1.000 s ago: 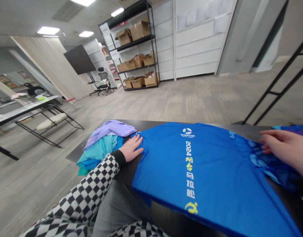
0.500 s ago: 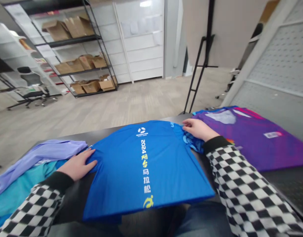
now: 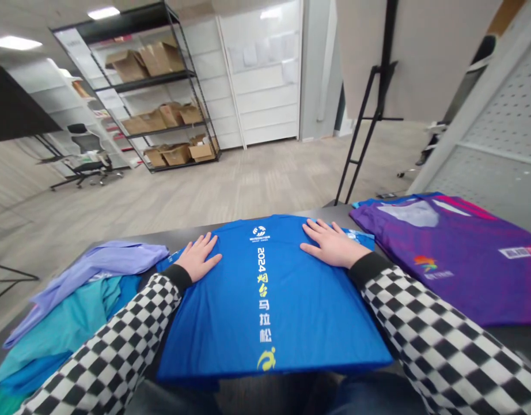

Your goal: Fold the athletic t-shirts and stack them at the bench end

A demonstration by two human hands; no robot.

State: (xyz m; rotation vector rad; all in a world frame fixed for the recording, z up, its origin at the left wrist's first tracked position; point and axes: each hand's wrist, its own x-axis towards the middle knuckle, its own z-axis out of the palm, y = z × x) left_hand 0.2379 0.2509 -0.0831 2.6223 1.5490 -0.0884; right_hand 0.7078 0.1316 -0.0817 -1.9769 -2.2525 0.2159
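- Mid-table, on dark table [image 3: 338, 212]: blue T-shirt [image 3: 265, 311] lying flat, w/ white logo near far edge, "2024" + yellow & white Chinese print down centre, yellow runner logo near edge closest to person.
- L hand [image 3: 198, 257]: open, palm down, fingers spread on shirt's far left part, no grip.
- R hand [image 3: 332, 245]: open, palm down, fingers spread on shirt's far right part, no grip.
- Checkered sleeves [image 3: 433, 328] w/ black cuffs on both forearms, reaching in over table's near edge.
- Left of shirt, just beside L hand: lilac cloth [image 3: 97, 265] lying over teal cloth [image 3: 62, 323], heaped toward table's left end.
- Right of shirt, near R hand: purple printed shirt [image 3: 442, 253] lying flat, w/ small rainbow logo.
- Beyond table, on floor: metal shelves [image 3: 136, 86] holding cardboard boxes [image 3: 159, 124], office chair [image 3: 86, 153], black stand [image 3: 369, 121].
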